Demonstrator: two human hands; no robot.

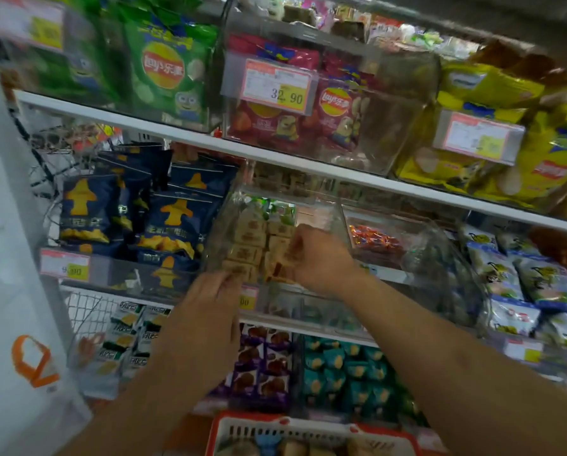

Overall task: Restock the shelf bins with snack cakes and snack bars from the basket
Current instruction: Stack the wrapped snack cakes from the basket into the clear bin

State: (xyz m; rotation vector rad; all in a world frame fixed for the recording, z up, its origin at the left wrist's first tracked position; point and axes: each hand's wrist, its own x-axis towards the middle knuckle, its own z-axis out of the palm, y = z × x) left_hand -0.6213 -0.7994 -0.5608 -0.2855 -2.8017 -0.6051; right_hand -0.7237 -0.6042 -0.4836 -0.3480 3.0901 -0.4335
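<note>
Clear bin [224,225], 12 o'clock from red basket [308,429]: right hand [318,258] pinching tan snack cakes [277,269]; left hand [210,292] steadying rim, grasp unclear. Keeping rows flush advisable.

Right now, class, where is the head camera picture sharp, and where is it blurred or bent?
Head view: the 32.90 price tag and red Lay's bags read fairly sharp; both hands, left and right, and the beige snack cakes are motion-smeared; the shelf edge slants and the corners stretch from the wide-angle lens.
</note>
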